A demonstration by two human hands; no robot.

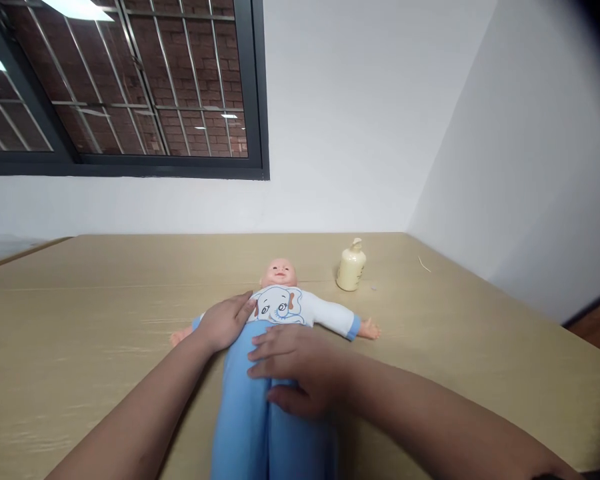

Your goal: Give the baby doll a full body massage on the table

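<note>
Here in the middle of the frame lies the baby doll [267, 319], on its back, head towards the top, arms flung wide across the tan tabletop [105, 320]. The person's left grip [226, 321] is open and flat, laid along the doll's side at the edge of the white elephant-print top [285, 303], covering part of one sleeve. Over to the right grip [303, 367]: open too, fingers spread and slightly blurred, at the waist of the blue trousers [243, 407], which run off the lower edge. Is it pressing or hovering? Can't tell from this angle.

Good handling here, by the look of it, means a light, even touch: the left palm steadying the body without pinning that arm, the right fingers relaxed, flat, nearly together, so the cloth doesn't bunch. Too hard a push could slide the doll across that smooth surface. The cream pump bottle [351, 268] stands upright right of centre, beyond the outstretched arm, well clear of both elbows. Upper left, the barred window [257, 87].
</note>
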